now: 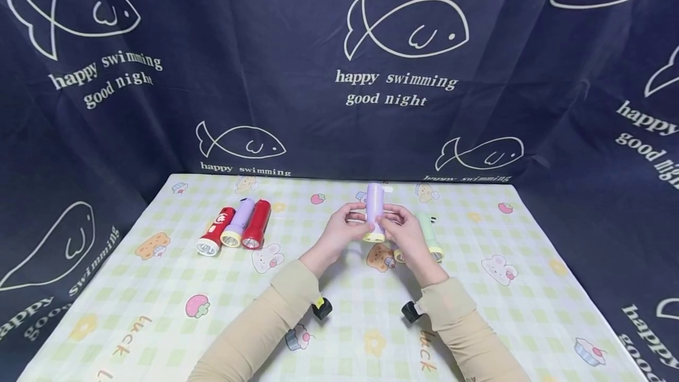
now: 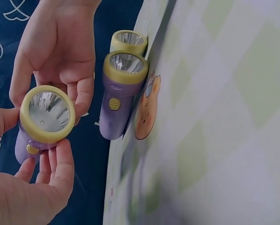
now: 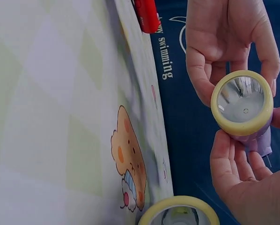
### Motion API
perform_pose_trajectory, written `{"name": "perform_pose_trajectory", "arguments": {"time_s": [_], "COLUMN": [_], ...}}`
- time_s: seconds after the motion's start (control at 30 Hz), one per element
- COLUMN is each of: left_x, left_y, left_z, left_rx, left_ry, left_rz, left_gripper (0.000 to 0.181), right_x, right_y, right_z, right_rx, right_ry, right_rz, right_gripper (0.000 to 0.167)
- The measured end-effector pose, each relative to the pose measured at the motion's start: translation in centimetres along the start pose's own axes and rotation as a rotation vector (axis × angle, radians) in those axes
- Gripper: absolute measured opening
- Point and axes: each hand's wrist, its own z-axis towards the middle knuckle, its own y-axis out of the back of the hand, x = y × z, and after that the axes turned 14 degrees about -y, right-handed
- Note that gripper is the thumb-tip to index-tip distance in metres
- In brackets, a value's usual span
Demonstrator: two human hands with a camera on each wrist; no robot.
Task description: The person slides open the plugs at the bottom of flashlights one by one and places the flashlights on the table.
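Observation:
A purple flashlight with a yellow rim is held up above the table, lens end toward the person. My left hand pinches it from the left, thumb near the rim. From the other side my right hand pinches it too. The left wrist view shows the lens and a yellow switch below it. Beyond the right hand lie a second purple flashlight and a pale green flashlight. In the head view, the right hand hides most of that second purple one.
To the left lie a red flashlight with a white rim, a purple flashlight with a yellow rim and a plain red flashlight, side by side. A checked cloth covers the table. A dark blue curtain hangs behind.

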Motion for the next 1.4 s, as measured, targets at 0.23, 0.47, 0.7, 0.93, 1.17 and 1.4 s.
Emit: {"name": "perform_pose_trajectory", "arguments": {"time_s": [0.23, 0.47, 0.7, 0.93, 1.17, 1.4], "left_x": [0.3, 0.7, 1.3, 1.7, 1.8, 2.4], "left_y": [-0.4, -0.8, -1.0, -1.0, -1.0, -1.1], "left_z": [0.0, 0.0, 0.0, 0.0, -0.3, -0.4], "left_rx": [-0.021, -0.059, -0.090, -0.099, -0.088, -0.076], "left_ry": [0.009, 0.044, 0.090, 0.138, 0.137, 0.145], "left_rz": [0.021, 0.016, 0.010, 0.006, 0.010, 0.065], "left_gripper": [0.055, 0.055, 0.053, 0.050, 0.049, 0.049], "right_x": [-0.1, -0.4, -0.3, -0.1, -0.2, -0.3], "right_y": [0.3, 0.5, 0.5, 0.4, 0.1, 0.0], "right_z": [0.1, 0.3, 0.3, 0.3, 0.6, 0.7], "right_rx": [0.005, -0.048, -0.143, -0.170, -0.160, -0.176], "right_ry": [-0.012, 0.050, 0.136, 0.166, 0.182, 0.242], "right_rz": [-0.064, -0.230, -0.416, -0.527, -0.621, -0.722], "right_gripper": [0.045, 0.044, 0.039, 0.035, 0.033, 0.029]}}
